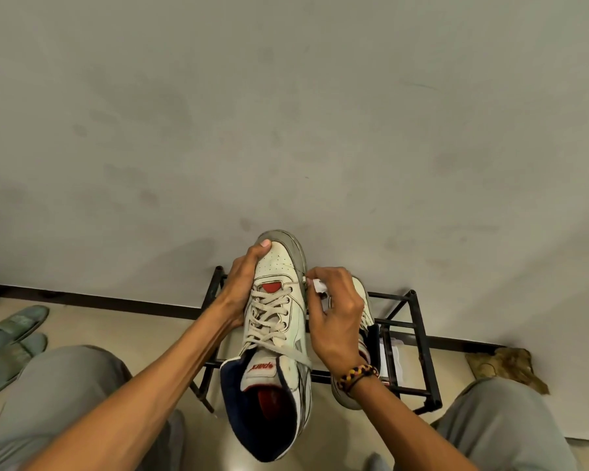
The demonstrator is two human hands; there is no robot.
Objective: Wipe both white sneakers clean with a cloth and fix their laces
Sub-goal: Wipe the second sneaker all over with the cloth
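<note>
Item: we held one white sneaker [276, 321] up above a black rack [419, 338], toe pointing away toward the grey wall [286, 113], its navy collar nearest us and its laces [269, 314] crossed loosely over the tongue. Our left hand [240, 287] gripped the sneaker along its left side, fingers curled under it and the thumb lying on the toe cap. Our right hand [334, 311] pinched a small white cloth [318, 285] between thumb and fingertips and pressed it against the sneaker's right edge, just beside the top eyelets. A beaded bracelet [356, 377] circled the right wrist. Item: a second sneaker [363, 300] sat on the rack behind the right hand, mostly hidden by it. Item: something white [390, 360] lay under the rack's bars; we could not tell what it was. Item: green slippers [11, 334] lay on the floor at the left, and a brown rag [510, 365] lay at the right near the wall. Our grey trouser knees [58, 385] framed the lower corners.
</note>
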